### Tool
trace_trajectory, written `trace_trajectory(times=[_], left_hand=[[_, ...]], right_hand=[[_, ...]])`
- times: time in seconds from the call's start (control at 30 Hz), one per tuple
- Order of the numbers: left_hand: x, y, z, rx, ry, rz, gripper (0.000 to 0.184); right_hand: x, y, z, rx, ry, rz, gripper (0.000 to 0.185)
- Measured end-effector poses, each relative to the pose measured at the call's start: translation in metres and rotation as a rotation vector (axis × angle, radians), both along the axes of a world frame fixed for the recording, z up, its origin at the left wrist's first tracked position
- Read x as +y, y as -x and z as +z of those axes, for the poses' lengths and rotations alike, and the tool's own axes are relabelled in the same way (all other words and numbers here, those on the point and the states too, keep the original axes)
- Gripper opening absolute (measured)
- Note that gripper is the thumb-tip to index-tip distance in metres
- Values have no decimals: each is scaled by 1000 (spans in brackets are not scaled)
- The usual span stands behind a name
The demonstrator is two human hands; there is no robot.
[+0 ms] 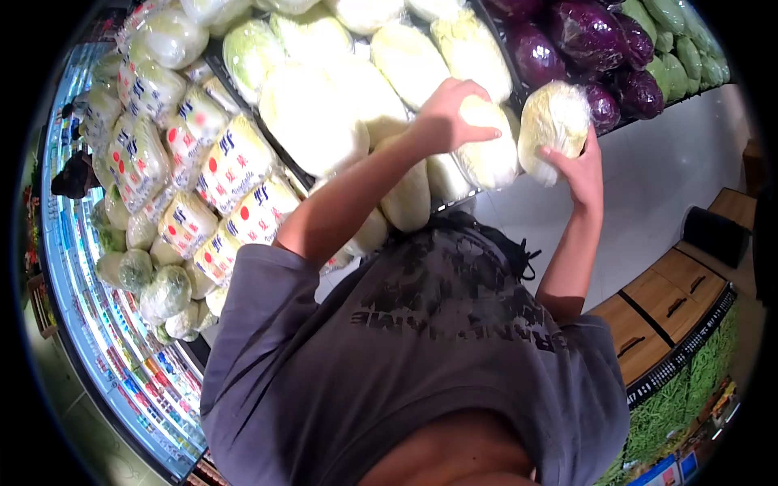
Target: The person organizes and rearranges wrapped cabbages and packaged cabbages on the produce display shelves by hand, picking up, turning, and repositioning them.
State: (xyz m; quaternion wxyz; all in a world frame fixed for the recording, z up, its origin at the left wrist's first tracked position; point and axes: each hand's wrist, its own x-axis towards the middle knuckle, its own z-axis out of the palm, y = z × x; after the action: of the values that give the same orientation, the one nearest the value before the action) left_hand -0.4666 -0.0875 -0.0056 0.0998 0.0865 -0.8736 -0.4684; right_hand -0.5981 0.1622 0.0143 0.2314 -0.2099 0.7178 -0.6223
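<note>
My left hand (454,117) is on a pale napa cabbage (491,158) at the near right edge of the display, its thumb and fingers curved round the upper part. In my right hand (579,166) is another film-wrapped napa cabbage (556,121), held upright at the right side of the display, with the thumb across its lower part. More pale cabbages (312,117) lie in the black-edged bin to the left, several brightly lit. The two held cabbages are close together.
Wrapped purple cabbages (579,36) and green vegetables (677,57) lie at the upper right. Printed packages of produce (235,162) are stacked at left, beside lit shelves (101,324). Wooden drawers (673,296) stand at the right, past the pale floor (640,186).
</note>
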Motion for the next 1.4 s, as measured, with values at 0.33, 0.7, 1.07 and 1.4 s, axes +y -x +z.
trace_trajectory(times=[0.33, 0.7, 1.07, 1.4], left_hand=[[1, 6, 21, -140, 390, -115, 66], [6, -111, 51, -63, 900, 276, 66], [-66, -141, 74, 259, 292, 846, 112], [-51, -152, 64, 216, 364, 789, 116]], right_hand=[[-7, -6, 10, -30, -24, -62, 77], [-24, -16, 57, 198, -87, -5, 80], [-206, -51, 97, 143, -163, 373, 86], [-228, -84, 95, 562, -813, 409, 123]])
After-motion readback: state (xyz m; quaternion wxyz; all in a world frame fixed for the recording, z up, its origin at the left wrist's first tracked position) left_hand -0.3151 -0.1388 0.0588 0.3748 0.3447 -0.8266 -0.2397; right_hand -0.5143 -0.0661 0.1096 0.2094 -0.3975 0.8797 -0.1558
